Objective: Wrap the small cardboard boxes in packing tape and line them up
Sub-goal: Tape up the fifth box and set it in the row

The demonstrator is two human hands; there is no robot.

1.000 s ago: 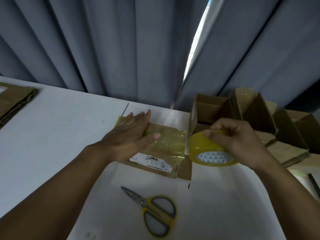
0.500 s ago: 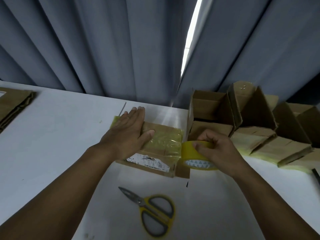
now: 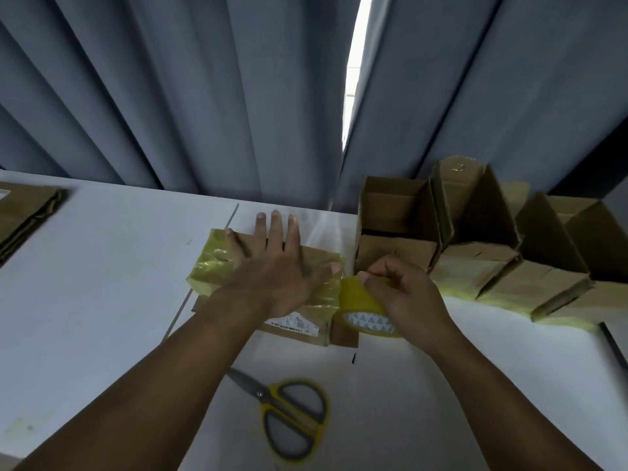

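A small cardboard box, partly covered in yellowish packing tape and bearing a white label on its near side, lies flat on the white table. My left hand presses flat on its top, fingers spread. My right hand grips the yellow tape roll against the box's right end. A row of open-flapped cardboard boxes with taped bases stands to the right along the curtain.
Yellow-handled scissors lie shut on the table near me, below the box. A stack of flat cardboard sits at the far left edge. Grey curtains hang behind the table. A dark strip lies at the right edge.
My right hand has brought the tape roll in from the right and down against the box's right end. My left hand has slid further over the box top.
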